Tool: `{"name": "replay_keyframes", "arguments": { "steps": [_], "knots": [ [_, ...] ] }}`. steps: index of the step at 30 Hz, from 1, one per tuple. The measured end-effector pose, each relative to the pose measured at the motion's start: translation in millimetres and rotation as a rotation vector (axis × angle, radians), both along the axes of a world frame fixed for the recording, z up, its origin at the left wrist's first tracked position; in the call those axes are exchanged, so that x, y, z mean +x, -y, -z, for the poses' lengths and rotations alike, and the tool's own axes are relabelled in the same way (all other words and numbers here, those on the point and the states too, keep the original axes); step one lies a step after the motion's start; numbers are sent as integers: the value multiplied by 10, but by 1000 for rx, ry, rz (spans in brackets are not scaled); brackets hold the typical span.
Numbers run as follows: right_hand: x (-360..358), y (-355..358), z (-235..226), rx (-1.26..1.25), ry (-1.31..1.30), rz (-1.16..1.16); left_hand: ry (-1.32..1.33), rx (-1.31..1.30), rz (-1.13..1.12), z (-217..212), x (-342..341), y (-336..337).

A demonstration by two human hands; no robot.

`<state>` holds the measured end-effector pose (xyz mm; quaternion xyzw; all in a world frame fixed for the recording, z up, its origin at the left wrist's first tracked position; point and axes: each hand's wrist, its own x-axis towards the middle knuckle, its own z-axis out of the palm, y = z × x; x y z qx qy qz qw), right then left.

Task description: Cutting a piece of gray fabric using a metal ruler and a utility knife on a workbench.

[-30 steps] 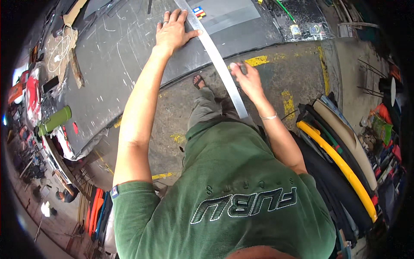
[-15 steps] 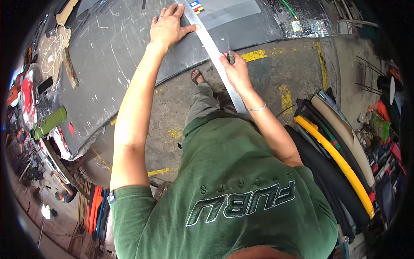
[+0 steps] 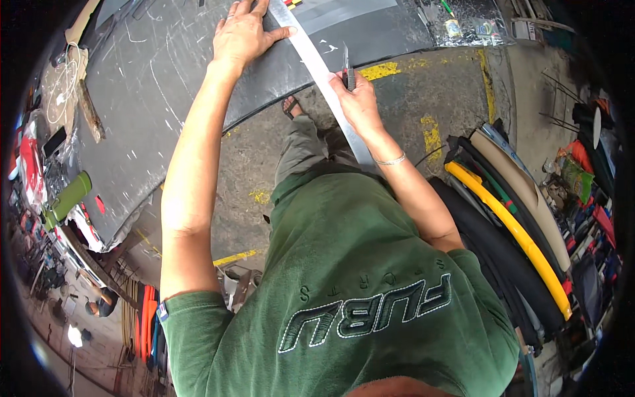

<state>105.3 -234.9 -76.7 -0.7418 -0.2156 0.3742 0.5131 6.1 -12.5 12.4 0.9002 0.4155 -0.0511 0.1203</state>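
A long metal straightedge [image 3: 311,56] runs from the dark worktable [image 3: 119,106] over its near edge toward my waist. My left hand [image 3: 239,36] lies on the tabletop with its fingers spread, the thumb pressing on the straightedge's left side. Just past the table edge, my right hand [image 3: 359,109] is closed around a utility knife [image 3: 348,76], its blade out and pointing away from me over the sheet. The right thumb rests at the straightedge's right side. Small pale marks show on the dark surface near the blade.
Rolls of dark, tan and yellow material [image 3: 516,231] lean at my right. On the table's left are a green roll [image 3: 69,192], a phone [image 3: 54,141] and a wood piece [image 3: 90,111]. Another person [image 3: 102,303] is at far lower left.
The whole view has shifted a little. My right hand has tipped the utility knife so that its blade now shows clearly beside the straightedge. My left hand keeps its place on the straightedge.
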Motion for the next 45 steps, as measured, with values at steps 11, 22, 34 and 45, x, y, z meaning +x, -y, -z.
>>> {"name": "replay_keyframes", "arguments": {
  "steps": [11,22,34,45],
  "knots": [
    [6,19,-33,-8,-74,6,26,-5,-10,7,25,21],
    [-39,-11,-115,35,-20,2,397,-234,129,150,-242,-145],
    [5,-17,-198,-11,11,-20,454,-160,115,247,-172,-81],
    [108,54,-680,-18,526,-202,400,-96,352,148,-48,97]
  ]
}}
